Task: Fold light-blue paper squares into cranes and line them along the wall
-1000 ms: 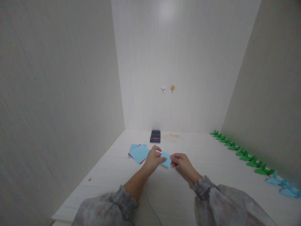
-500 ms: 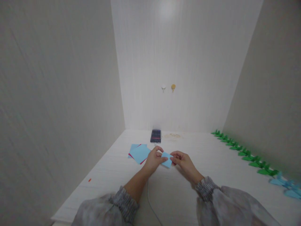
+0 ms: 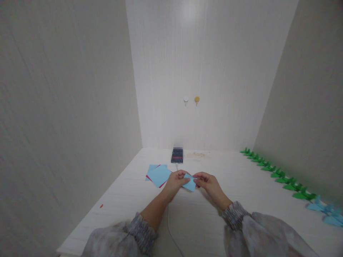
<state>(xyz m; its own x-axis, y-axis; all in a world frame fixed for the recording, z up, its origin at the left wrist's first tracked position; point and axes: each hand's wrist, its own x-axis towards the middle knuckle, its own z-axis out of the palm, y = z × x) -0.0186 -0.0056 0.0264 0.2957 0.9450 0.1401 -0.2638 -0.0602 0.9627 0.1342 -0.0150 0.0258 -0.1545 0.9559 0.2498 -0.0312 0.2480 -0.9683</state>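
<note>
Between my two hands is a small folded piece of light blue paper (image 3: 190, 185), held above the white table. My left hand (image 3: 175, 182) pinches its left side, thumb on top and fingers curled behind. My right hand (image 3: 209, 184) grips the right corner between thumb and fingers; a bit of red shows beneath that corner. Left of my left hand lies a loose pile of square paper sheets (image 3: 160, 176), light blue on top with red edges peeking out. The fingertips behind the folded paper are partly hidden.
A phone (image 3: 177, 155) rests near the back wall, with a white cable (image 3: 169, 225) running toward me. Along the right wall stands a row of green folded paper figures (image 3: 280, 176), then light blue ones (image 3: 332, 214). An orange scrap (image 3: 101, 206) lies at left. Two hooks (image 3: 197, 100) hang on the wall.
The fingers of my left hand have lowered and curled in closer behind the blue paper. My right hand stays at its corner, nearly still.
</note>
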